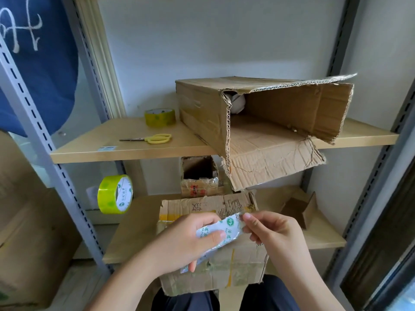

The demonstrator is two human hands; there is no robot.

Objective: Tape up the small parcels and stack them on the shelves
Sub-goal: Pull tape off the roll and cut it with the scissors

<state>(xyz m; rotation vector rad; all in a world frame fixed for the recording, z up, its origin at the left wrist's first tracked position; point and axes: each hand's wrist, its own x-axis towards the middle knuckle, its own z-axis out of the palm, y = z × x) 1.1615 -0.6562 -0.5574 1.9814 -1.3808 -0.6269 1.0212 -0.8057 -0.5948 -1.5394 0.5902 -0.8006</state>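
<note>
Lower centre: left hand and right hand each pinched a printed label strip, partly hiding the worn parcel; its lower edge was cut off by 2 knees.

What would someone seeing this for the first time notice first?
Probably the two hands low in the middle: the left hand and right hand grip a flattened white printed piece over a worn cardboard box. Next, the big torn carton lying open on the upper shelf, and the bright yellow-green tape roll at left.
</note>
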